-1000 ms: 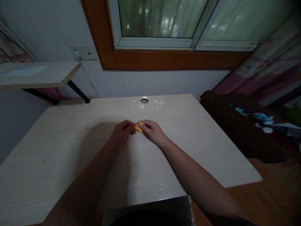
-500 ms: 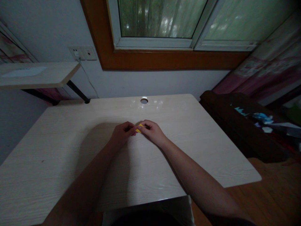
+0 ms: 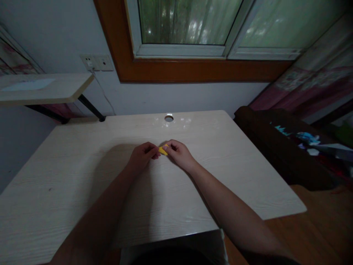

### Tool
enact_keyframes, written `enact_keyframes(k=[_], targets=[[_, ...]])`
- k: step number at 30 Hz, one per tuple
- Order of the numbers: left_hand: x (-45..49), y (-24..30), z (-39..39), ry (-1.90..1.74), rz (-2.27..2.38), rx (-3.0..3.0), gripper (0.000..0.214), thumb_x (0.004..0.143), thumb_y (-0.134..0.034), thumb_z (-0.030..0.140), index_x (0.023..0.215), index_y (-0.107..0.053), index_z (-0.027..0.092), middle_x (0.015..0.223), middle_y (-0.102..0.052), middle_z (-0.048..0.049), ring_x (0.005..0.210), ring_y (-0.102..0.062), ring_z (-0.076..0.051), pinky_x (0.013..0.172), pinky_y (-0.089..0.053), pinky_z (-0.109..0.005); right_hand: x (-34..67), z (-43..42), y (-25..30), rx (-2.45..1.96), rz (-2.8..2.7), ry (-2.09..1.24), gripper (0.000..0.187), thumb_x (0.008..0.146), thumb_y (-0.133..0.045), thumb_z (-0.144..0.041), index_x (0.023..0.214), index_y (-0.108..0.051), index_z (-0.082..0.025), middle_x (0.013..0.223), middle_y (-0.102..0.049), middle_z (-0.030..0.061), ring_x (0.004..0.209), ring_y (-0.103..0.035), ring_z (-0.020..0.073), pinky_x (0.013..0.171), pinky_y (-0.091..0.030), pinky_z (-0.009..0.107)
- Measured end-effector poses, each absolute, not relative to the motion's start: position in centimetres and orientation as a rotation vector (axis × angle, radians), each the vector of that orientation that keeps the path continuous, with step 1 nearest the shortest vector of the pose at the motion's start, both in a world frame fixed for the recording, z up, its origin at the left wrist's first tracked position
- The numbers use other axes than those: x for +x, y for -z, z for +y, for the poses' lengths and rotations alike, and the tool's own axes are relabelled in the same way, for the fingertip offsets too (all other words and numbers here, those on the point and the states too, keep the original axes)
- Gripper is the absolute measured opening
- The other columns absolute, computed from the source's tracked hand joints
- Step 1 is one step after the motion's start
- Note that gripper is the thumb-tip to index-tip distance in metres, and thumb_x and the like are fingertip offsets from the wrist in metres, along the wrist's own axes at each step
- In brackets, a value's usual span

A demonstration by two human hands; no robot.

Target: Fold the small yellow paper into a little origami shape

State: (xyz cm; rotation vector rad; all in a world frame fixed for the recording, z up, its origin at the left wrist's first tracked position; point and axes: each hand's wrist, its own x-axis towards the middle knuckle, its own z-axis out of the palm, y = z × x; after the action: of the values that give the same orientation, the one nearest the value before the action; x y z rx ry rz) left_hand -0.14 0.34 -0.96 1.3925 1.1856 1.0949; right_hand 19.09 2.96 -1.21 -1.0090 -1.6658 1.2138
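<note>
A small yellow piece, perhaps folded paper (image 3: 162, 150), is held between my two hands just above the middle of the desk. My left hand (image 3: 143, 154) pinches its left end, with thumb and fingertips pressed together. On the other side, my right hand (image 3: 178, 151) grips it with the thumb lying on top. Fingers cover both ends of the piece, so its full shape is hidden. Both forearms reach in over the pale wood-grain desk (image 3: 176, 198).
A round cable hole (image 3: 169, 118) is near the desk's back edge. At the left stands a raised shelf (image 3: 63, 90) on black legs, with a white cord (image 3: 103, 90) behind it. A dark brown piece of furniture (image 3: 264, 147) with assorted items stands right of the desk.
The yellow piece has turned slightly and shows a different outline between the fingers. My right thumb and left fingers have shifted a little; the arms stay nearly where they were.
</note>
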Motion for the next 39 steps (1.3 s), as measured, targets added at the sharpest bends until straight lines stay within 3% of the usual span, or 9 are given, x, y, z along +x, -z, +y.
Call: enact_keyframes(k=[7,15,19,22,39], targets=[[-0.1,0.3,0.2,-1.103,1.234,1.377,0.024,0.083,-0.066,0.040,0.076,-0.065,0.017,0.069,-0.071,-0.0034,0.060,-0.063,-0.013,0.061,-0.052,-0.026,19.2,3.3,1.6,-1.044,-1.594,-1.264,0.031,0.083,-0.066,-0.047,0.086,-0.067,-0.017,0.070,-0.060,-0.0006,0.064,-0.051,0.0129,0.061,-0.040,0.025],[-0.3,0.8,0.4,-1.173,1.251,1.512,0.024,0.089,-0.059,0.041,0.082,-0.064,0.018,0.072,-0.069,-0.0027,0.063,-0.063,-0.014,0.063,-0.053,-0.027,19.0,3.3,1.4,-0.945,-1.440,-1.336,0.030,0.079,-0.071,-0.040,0.102,-0.065,-0.022,0.066,-0.053,-0.0051,0.060,-0.050,0.0112,0.057,-0.040,0.024],[-0.5,0.5,0.5,-1.358,1.236,1.864,0.018,0.087,-0.064,0.036,0.096,-0.066,0.021,0.098,-0.068,-0.0068,0.087,-0.065,-0.017,0.076,-0.056,-0.031,19.0,3.4,1.2,-0.918,-1.362,-1.424,0.034,0.075,-0.074,-0.041,0.100,-0.063,-0.021,0.062,-0.053,-0.0061,0.056,-0.051,0.0100,0.054,-0.041,0.023],[-0.6,0.3,0.5,-1.406,1.135,2.175,0.016,0.085,-0.068,0.029,0.100,-0.069,0.023,0.106,-0.067,-0.0084,0.101,-0.063,-0.020,0.090,-0.053,-0.038,19.0,3.3,1.2,-0.898,-1.332,-1.508,0.036,0.074,-0.076,-0.042,0.099,-0.063,-0.020,0.062,-0.056,-0.0060,0.052,-0.052,0.0090,0.052,-0.041,0.023],[-0.6,0.6,0.4,-1.326,1.030,2.421,0.011,0.089,-0.063,0.025,0.097,-0.071,0.024,0.094,-0.070,-0.0065,0.088,-0.063,-0.017,0.083,-0.052,-0.033,18.8,2.6,0.1,-0.832,-1.148,-1.805,0.031,0.070,-0.079,-0.039,0.081,-0.061,-0.017,0.065,-0.062,-0.0026,0.047,-0.049,0.0061,0.045,-0.034,0.020]])
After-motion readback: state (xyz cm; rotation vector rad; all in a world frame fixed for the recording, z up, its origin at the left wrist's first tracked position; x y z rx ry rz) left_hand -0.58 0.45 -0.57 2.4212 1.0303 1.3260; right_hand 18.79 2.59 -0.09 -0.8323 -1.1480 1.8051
